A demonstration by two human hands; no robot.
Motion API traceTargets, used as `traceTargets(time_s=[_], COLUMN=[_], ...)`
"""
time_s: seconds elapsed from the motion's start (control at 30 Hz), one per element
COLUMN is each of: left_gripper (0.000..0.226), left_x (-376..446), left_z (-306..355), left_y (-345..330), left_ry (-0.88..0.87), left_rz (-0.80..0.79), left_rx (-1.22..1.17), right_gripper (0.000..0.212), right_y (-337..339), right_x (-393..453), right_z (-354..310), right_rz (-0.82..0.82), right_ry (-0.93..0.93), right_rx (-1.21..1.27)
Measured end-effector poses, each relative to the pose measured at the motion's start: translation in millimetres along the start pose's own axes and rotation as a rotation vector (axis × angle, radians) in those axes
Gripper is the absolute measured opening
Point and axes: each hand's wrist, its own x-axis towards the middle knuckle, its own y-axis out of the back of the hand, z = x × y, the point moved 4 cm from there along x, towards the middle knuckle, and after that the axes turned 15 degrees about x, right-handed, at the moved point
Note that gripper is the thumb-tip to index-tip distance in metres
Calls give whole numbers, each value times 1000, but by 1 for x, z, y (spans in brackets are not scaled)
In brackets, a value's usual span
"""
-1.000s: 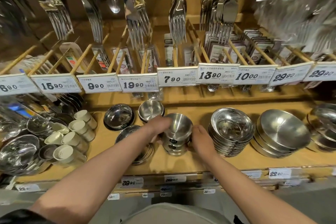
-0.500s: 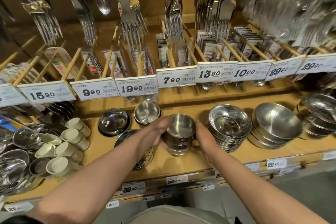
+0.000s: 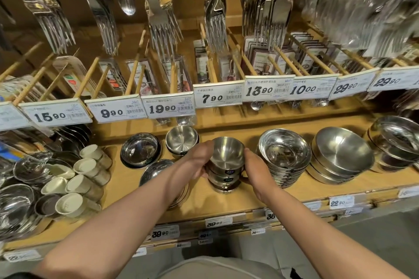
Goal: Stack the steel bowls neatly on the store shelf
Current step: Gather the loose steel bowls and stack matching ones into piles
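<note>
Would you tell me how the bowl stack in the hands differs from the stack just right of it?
The held stack is narrow, with deep bowls; the right-hand stack is wider, with shallower bowls. The held stack's inside looks brushed, the other's mirror-like. The left hand and right hand grip one; the other stands untouched. Both are steel.

Both hands clasp a short stack of small steel bowls (image 3: 227, 166) on the wooden shelf (image 3: 226, 201): the left hand (image 3: 196, 161) curls round its left side, the right hand (image 3: 255, 169) round its right. Just right stands a stack of shallow dishes (image 3: 283, 156), then wider bowls (image 3: 342, 154). Price tags (image 3: 218, 97) and hanging forks (image 3: 215, 13) fill the rack above.
</note>
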Motion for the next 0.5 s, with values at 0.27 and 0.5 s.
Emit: traceTargets(time_s=[0.27,0.5], left_gripper=[44,44], left_x=[4,5], left_z=[-2,-3], left_y=[-1,0], left_ry=[-3,-16], left_rz=[-18,-6], left_rx=[108,124], right_gripper=[43,40], right_y=[7,7], right_x=[1,0], right_z=[10,11], right_rz=[32,42], right_ry=[-18,-8], right_rx=[4,17])
